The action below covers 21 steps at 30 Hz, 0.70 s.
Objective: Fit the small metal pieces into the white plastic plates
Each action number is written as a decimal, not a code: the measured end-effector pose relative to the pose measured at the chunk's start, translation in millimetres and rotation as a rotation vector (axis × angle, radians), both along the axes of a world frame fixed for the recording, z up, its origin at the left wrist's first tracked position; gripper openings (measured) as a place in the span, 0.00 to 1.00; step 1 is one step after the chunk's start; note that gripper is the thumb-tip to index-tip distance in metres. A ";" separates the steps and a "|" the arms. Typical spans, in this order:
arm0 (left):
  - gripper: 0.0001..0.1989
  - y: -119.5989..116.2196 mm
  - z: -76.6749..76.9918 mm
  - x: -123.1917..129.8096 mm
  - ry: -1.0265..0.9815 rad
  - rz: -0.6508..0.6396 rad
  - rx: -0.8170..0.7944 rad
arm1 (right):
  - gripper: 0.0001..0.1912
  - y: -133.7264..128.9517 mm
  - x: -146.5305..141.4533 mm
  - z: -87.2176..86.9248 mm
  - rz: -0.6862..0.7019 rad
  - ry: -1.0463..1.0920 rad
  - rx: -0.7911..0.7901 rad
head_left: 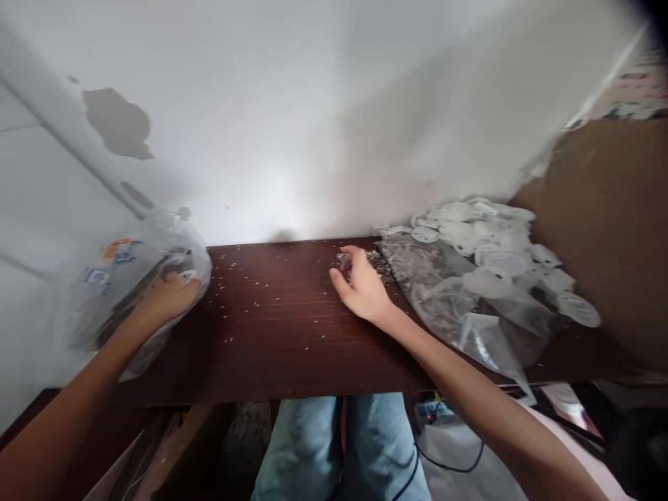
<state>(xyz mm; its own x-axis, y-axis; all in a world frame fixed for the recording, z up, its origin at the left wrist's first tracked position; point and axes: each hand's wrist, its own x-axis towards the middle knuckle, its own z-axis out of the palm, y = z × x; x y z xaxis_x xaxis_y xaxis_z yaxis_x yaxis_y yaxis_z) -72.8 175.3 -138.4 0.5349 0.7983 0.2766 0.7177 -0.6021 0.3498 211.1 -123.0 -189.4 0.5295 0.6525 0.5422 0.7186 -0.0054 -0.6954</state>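
Note:
My left hand (170, 296) is in the mouth of a clear plastic bag (149, 240) at the left, fingers curled, with a small round white plastic piece (188, 275) at the fingertips. Dark contents show through the bag beneath the wrist. On the right, my right hand (361, 284) hovers over or rests on the brown table (271, 362), thumb and forefinger apart. A tiny bluish-red thing (343, 260) shows between them; whether it is touched, I cannot tell. Just beyond that hand lies a heap of small metal bits (380, 264).
Many flat white plastic pieces (485, 233) are piled at the right on a clear plastic bag (417, 268). A brown cardboard box (605, 236) stands beyond them. Small light bits are scattered over the table. A wall (271, 139) closes the back. Below the edge is a power strip (433, 412) with a cable.

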 end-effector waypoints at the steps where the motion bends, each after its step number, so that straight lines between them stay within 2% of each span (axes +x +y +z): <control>1: 0.28 -5.5 -1.9 9.8 -0.059 -0.079 -0.011 | 0.25 -0.6 -1.0 1.8 0.006 -0.075 -0.038; 3: 0.32 -16.0 -1.8 36.3 -0.260 -0.224 -0.054 | 0.23 -1.3 -1.9 4.2 0.009 -0.204 -0.086; 4: 0.30 -21.2 0.6 53.3 -0.316 -0.249 -0.069 | 0.22 -1.5 -1.9 5.0 0.009 -0.253 -0.106; 7: 0.26 -45.0 15.1 118.0 -0.286 -0.221 -0.078 | 0.19 -2.3 -1.7 6.1 0.019 -0.390 -0.175; 8: 0.24 -58.0 20.9 142.9 -0.315 -0.279 -0.085 | 0.17 -2.5 -1.6 6.1 0.028 -0.437 -0.206; 10: 0.23 -92.3 30.6 195.1 -0.361 -0.488 -0.167 | 0.16 -2.8 -1.7 5.3 0.046 -0.525 -0.271; 12: 0.19 -133.8 34.9 246.9 -0.295 -0.710 -0.210 | 0.15 -2.2 -1.5 3.2 0.058 -0.597 -0.317; 16: 0.22 -210.9 24.2 331.6 -0.257 -0.999 -0.269 | 0.14 1.3 2.6 -3.4 0.127 -0.684 -0.379; 18: 0.24 -239.0 14.2 358.7 -0.144 -0.999 -0.224 | 0.11 2.5 5.8 -6.1 0.174 -0.702 -0.397; 21: 0.25 -268.1 1.4 380.4 0.064 -0.897 -0.100 | 0.07 1.9 8.2 -8.6 0.232 -0.695 -0.393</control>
